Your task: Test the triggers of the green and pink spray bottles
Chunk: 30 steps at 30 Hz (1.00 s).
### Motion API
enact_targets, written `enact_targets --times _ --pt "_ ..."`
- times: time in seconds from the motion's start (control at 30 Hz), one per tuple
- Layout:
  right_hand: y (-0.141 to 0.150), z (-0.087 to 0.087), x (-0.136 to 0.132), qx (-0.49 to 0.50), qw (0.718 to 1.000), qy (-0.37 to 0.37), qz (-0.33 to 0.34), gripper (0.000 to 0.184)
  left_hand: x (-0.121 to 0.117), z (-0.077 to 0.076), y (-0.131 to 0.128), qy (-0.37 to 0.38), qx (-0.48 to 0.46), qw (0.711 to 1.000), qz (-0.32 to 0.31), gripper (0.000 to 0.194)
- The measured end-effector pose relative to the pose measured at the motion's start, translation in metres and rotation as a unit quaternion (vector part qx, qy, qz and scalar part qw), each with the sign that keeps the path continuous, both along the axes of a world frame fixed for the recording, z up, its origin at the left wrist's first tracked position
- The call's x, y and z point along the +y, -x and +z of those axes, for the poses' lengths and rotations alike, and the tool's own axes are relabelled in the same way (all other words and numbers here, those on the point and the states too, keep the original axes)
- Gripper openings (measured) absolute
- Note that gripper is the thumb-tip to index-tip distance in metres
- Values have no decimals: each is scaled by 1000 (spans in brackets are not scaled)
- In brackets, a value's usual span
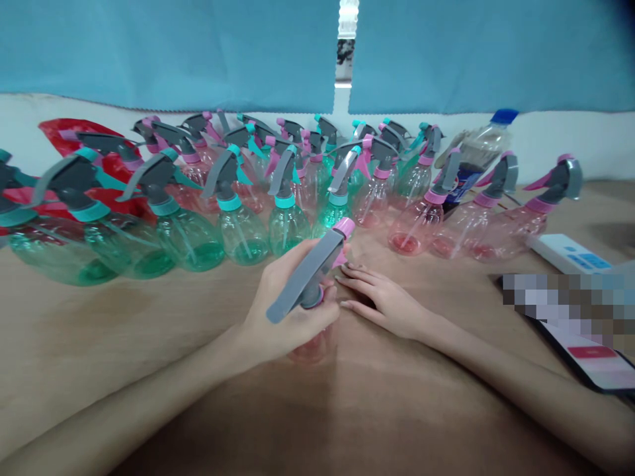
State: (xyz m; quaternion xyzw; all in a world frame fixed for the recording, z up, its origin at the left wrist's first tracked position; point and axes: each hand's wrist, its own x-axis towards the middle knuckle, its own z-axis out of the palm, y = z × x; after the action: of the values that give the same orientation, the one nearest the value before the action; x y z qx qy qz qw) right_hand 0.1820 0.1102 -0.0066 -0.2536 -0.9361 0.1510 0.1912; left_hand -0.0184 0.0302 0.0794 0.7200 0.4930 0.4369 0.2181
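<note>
My left hand (pixel 282 304) is wrapped round the neck of a pink spray bottle (pixel 313 345) with a grey and pink trigger head. The nozzle points away from me, and much of the bottle's body is hidden behind the hand. Beside it, my right hand (pixel 380 297) rests on the wooden table, fingers stretched out and holding nothing; its fingertips lie close to the bottle. Beyond the hands stands a row of spray bottles, several of green plastic with teal collars (pixel 243 231) and several of pink plastic with pink collars (pixel 414 228).
More spray bottles crowd behind the front row. A red plastic bag (pixel 89 132) lies at the back left. At the back right leans a clear bottle with a blue cap (pixel 503 118). A white box (pixel 568 251) and a phone (pixel 615 373) lie on the right. A blue curtain (pixel 163 53) hangs behind.
</note>
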Motion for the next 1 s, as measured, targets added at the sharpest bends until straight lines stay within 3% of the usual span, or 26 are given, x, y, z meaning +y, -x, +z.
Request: enact_targets --times 0.43,0.77,1.0 --pt "0 -1 0 10 1000 2 0 49 1 9 -4 27 -66 997 -15 62" --pt "0 -2 2 3 1000 3 4 52 1 23 -8 12 -42 999 -4 42" --pt "0 -4 2 12 1000 0 4 49 0 22 -6 -9 -38 999 -9 36"
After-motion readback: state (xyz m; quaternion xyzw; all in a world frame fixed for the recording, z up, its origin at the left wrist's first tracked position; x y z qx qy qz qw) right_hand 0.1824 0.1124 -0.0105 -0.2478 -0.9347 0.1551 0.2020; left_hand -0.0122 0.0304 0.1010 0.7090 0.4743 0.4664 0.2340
